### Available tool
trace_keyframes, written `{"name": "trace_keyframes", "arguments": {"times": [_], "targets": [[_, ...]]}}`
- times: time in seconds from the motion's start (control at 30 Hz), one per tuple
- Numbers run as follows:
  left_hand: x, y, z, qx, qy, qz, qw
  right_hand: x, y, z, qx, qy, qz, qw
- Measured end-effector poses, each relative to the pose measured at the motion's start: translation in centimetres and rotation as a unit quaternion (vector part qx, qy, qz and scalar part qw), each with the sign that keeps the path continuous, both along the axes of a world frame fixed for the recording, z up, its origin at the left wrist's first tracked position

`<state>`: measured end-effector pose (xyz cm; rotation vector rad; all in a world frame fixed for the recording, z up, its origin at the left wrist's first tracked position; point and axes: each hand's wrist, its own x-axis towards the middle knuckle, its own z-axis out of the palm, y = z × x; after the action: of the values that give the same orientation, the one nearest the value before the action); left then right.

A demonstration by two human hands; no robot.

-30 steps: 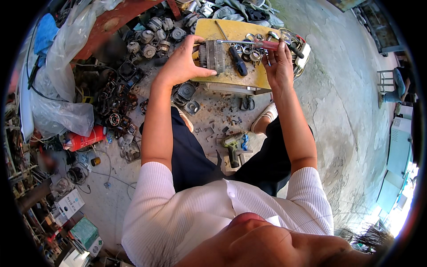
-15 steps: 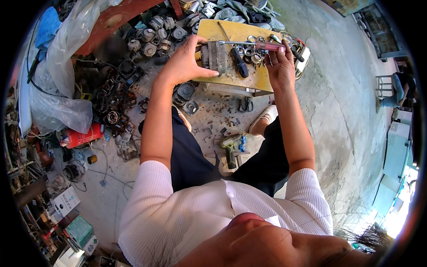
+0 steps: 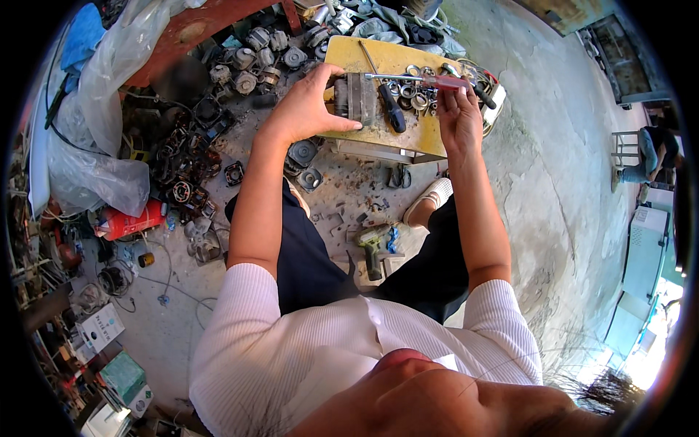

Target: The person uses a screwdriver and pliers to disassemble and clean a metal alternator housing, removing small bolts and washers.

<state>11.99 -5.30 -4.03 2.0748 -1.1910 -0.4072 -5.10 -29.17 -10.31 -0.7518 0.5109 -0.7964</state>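
Note:
My left hand [image 3: 309, 105] is wrapped round a grimy, layered metal motor part [image 3: 355, 98] on a worn yellow stool top [image 3: 426, 138], thumb along its near edge. My right hand [image 3: 459, 116] grips the red, translucent handle of a screwdriver [image 3: 445, 81], whose long shaft lies level across to the top of the motor part. Below that shaft lie a black-handled screwdriver [image 3: 395, 113] and several metal rings [image 3: 419, 102]; a dark rod-like piece sticks out beside my right fingers.
Piled motor parts [image 3: 244, 81], clear plastic sheeting [image 3: 113, 182] and a red cylinder [image 3: 131, 218] crowd the left floor. A cordless drill [image 3: 373, 244] lies between my feet. At the far right another person [image 3: 648, 153] is beside a metal stool, above pale cabinets [image 3: 644, 255].
The view has shifted slightly, so stool top and hands appear a little lower. My right fingers have shifted a little on the red handle; my left hand keeps its hold on the motor part.

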Motion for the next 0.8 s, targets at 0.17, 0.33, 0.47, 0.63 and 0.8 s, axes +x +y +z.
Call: {"name": "trace_keyframes", "arguments": {"times": [0.17,0.33,0.47,0.63,0.8], "targets": [[-0.2,0.2,-0.5,-0.05,0.014,0.005,0.999,0.3,1.4,2.3,0.046,0.042,-0.02,0.998],[-0.2,0.1,0.1,-0.029,0.015,-0.005,0.999,0.0,0.6,1.1,0.0,0.036,-0.015,0.999],[-0.3,0.0,-0.3,-0.03,0.01,0.007,0.999,0.1,1.2,2.0,0.012,0.026,-0.017,0.999],[-0.4,-0.1,-0.5,-0.067,0.035,0.007,0.997,0.0,1.2,2.3,0.001,0.06,-0.023,0.998],[-0.4,-0.2,-0.3,-0.023,0.025,0.004,0.999,-0.2,0.0,0.2,-0.011,0.008,0.008,1.0]]}}
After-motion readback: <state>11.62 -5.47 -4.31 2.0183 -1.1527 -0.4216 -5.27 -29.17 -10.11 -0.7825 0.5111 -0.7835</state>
